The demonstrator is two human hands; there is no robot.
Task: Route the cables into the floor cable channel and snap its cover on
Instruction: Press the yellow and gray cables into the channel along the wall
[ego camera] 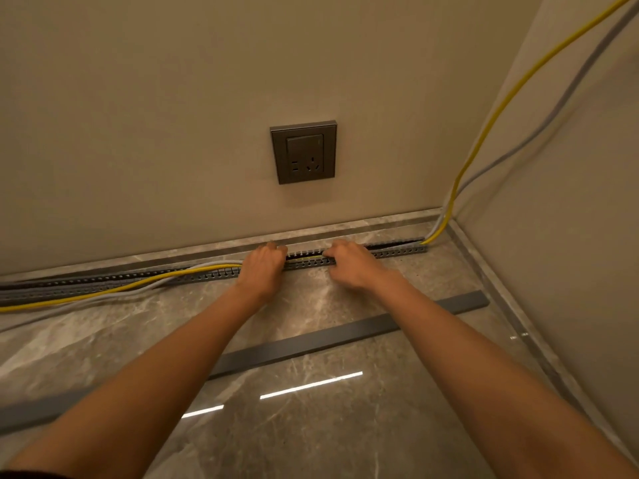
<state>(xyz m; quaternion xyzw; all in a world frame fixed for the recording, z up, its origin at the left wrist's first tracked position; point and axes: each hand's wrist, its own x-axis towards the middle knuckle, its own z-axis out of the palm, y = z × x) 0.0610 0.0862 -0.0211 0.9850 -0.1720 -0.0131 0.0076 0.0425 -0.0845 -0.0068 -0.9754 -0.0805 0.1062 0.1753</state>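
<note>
A grey slotted cable channel (397, 251) lies on the floor along the foot of the wall. A yellow cable (491, 122) and a grey cable (553, 115) come down the right wall and run inside the channel's right part. Left of my hands both cables lie out of the channel on the floor. My left hand (264, 267) and my right hand (352, 262) rest on the channel's middle, fingers curled over the cables and pressing on them. The flat grey cover strip (311, 344) lies loose on the floor behind my forearms.
A dark wall socket (304, 152) sits above the channel. The room's corner (449, 216) is at the right, with a stone skirting along both walls. The floor is glossy marble tile (311, 426).
</note>
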